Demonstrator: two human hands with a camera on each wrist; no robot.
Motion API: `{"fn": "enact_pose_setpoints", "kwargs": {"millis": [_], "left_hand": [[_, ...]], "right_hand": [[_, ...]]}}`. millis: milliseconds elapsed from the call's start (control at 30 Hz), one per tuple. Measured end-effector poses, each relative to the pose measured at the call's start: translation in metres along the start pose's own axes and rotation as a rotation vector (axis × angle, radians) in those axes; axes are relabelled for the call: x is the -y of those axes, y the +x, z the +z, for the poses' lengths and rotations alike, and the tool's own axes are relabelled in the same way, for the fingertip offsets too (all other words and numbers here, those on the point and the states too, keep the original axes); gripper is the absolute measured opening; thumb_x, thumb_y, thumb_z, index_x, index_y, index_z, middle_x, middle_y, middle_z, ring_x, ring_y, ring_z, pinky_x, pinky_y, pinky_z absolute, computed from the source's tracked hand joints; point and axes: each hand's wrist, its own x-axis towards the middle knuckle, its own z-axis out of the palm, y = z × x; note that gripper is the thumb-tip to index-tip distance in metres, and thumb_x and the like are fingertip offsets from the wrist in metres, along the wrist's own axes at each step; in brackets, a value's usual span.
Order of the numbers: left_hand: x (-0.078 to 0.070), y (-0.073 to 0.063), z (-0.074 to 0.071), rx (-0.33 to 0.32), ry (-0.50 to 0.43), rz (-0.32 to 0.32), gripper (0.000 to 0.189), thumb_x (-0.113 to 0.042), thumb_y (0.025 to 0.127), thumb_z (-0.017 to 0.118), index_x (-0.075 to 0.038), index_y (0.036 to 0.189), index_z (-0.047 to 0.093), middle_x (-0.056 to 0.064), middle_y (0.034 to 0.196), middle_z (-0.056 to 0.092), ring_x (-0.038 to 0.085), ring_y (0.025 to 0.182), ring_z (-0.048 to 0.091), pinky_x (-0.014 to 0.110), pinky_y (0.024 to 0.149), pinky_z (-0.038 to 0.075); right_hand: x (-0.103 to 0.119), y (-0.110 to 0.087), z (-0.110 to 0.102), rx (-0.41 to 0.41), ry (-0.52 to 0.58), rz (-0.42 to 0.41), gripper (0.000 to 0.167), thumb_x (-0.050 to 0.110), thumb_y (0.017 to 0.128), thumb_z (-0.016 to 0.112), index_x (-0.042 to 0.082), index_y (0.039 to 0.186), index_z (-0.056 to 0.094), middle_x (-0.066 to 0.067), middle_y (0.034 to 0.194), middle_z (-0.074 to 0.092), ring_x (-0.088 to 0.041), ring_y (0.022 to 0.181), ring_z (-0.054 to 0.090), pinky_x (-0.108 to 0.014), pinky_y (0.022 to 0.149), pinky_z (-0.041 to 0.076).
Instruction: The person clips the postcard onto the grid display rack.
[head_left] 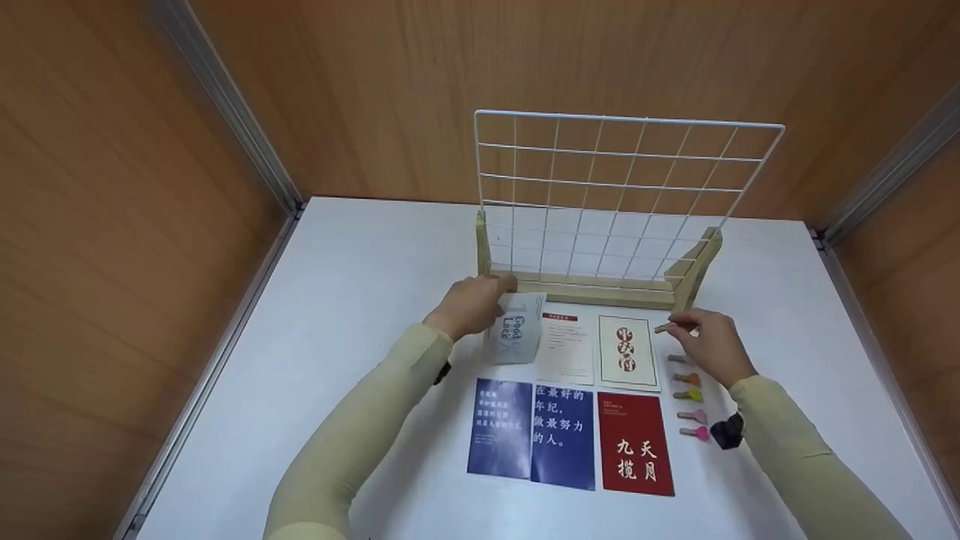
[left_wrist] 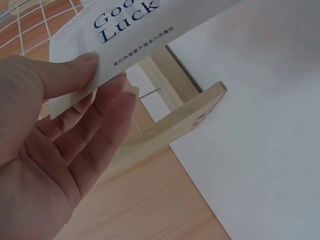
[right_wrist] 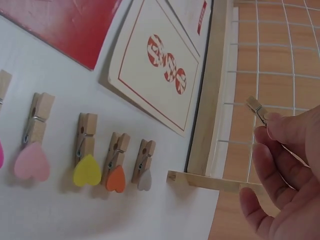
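Note:
My left hand (head_left: 474, 304) pinches a pale "Good Luck" card (left_wrist: 132, 37) by one edge between thumb and fingers, lifted near the left foot of a wire grid rack (head_left: 592, 289). In my right hand (head_left: 709, 345) a small wooden clothespin (right_wrist: 256, 109) is pinched between thumb and forefinger, by the rack's right foot. Several clothespins with heart ends lie in a column below that hand, among them a grey one (right_wrist: 144, 165), an orange one (right_wrist: 117, 165) and a yellow one (right_wrist: 86, 152). Beside the held card lie a white card with red heading (head_left: 566, 352) and a cream card with red circles (head_left: 627, 371).
A nearer row holds two blue cards (head_left: 501, 427) (head_left: 562, 450) and a red card (head_left: 636, 427). The white grid (head_left: 600, 154) stands upright in its wooden base. Wood-patterned panels (head_left: 375, 90) border the white table (head_left: 352, 277) at the back and sides.

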Motion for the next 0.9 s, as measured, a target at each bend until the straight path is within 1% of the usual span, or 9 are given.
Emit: {"fn": "enact_pose_setpoints", "kwargs": {"millis": [133, 267, 367, 433, 533, 600, 833, 900], "left_hand": [[-0.003, -0.001, -0.01, 0.0, 0.022, 0.046, 0.037, -0.005, 0.09, 0.072, -0.015, 0.125, 0.064, 0.007, 0.119, 0.069, 0.024, 0.099, 0.068, 0.04, 0.087, 0.055], [-0.003, -0.003, -0.021, -0.021, -0.003, 0.075, 0.037, -0.005, 0.09, 0.072, -0.015, 0.125, 0.064, 0.007, 0.121, 0.068, 0.024, 0.102, 0.068, 0.04, 0.088, 0.055], [-0.003, -0.005, -0.03, -0.036, -0.027, 0.081, 0.036, -0.004, 0.091, 0.07, -0.017, 0.125, 0.064, 0.006, 0.122, 0.068, 0.025, 0.103, 0.068, 0.042, 0.088, 0.055], [-0.003, -0.007, -0.036, -0.042, -0.042, 0.074, 0.037, -0.005, 0.092, 0.068, -0.019, 0.126, 0.064, 0.006, 0.123, 0.067, 0.026, 0.105, 0.068, 0.044, 0.088, 0.055], [-0.003, -0.008, -0.048, -0.056, -0.056, 0.066, 0.036, -0.006, 0.094, 0.067, -0.02, 0.127, 0.063, 0.006, 0.124, 0.067, 0.026, 0.106, 0.068, 0.045, 0.087, 0.055], [-0.004, -0.007, -0.059, -0.077, -0.057, 0.071, 0.036, -0.007, 0.094, 0.067, -0.021, 0.127, 0.063, 0.006, 0.125, 0.066, 0.026, 0.107, 0.067, 0.044, 0.087, 0.055], [-0.005, 0.002, -0.095, -0.187, -0.047, 0.154, 0.033, -0.004, 0.095, 0.064, -0.017, 0.125, 0.061, 0.007, 0.124, 0.067, 0.025, 0.107, 0.067, 0.039, 0.089, 0.055], [-0.004, 0.004, -0.103, -0.209, -0.048, 0.161, 0.033, -0.004, 0.095, 0.064, -0.017, 0.126, 0.061, 0.007, 0.125, 0.067, 0.025, 0.108, 0.067, 0.038, 0.089, 0.055]], "right_hand": [[0.003, 0.0, 0.003, 0.01, -0.006, -0.013, 0.019, 0.008, 0.096, 0.064, -0.003, 0.112, 0.068, -0.015, 0.101, 0.068, -0.028, 0.093, 0.061, -0.044, 0.081, 0.052], [0.005, -0.002, 0.008, 0.03, 0.005, -0.008, 0.019, 0.008, 0.096, 0.064, -0.002, 0.112, 0.068, -0.013, 0.101, 0.067, -0.027, 0.093, 0.06, -0.039, 0.079, 0.051], [0.006, -0.004, 0.012, 0.045, 0.022, 0.009, 0.02, 0.008, 0.096, 0.065, -0.002, 0.112, 0.068, -0.011, 0.099, 0.067, -0.026, 0.091, 0.06, -0.03, 0.073, 0.053], [0.006, -0.006, 0.014, 0.056, 0.034, 0.019, 0.02, 0.008, 0.095, 0.066, -0.002, 0.112, 0.068, -0.011, 0.098, 0.066, -0.025, 0.088, 0.06, -0.026, 0.067, 0.053], [0.005, -0.008, 0.015, 0.069, 0.048, 0.036, 0.021, 0.009, 0.096, 0.065, -0.003, 0.113, 0.067, -0.012, 0.101, 0.066, -0.024, 0.084, 0.058, -0.023, 0.062, 0.052], [0.005, -0.008, 0.014, 0.071, 0.049, 0.044, 0.022, 0.008, 0.096, 0.065, -0.003, 0.114, 0.067, -0.014, 0.103, 0.066, -0.023, 0.083, 0.057, -0.023, 0.061, 0.052], [0.004, -0.008, 0.016, 0.046, 0.042, 0.016, 0.023, 0.009, 0.096, 0.065, -0.003, 0.115, 0.066, -0.014, 0.105, 0.066, -0.023, 0.084, 0.057, -0.022, 0.064, 0.05], [0.002, -0.009, 0.017, 0.048, 0.041, 0.013, 0.023, 0.009, 0.096, 0.066, -0.003, 0.115, 0.066, -0.013, 0.106, 0.066, -0.023, 0.086, 0.057, -0.022, 0.065, 0.05]]}}
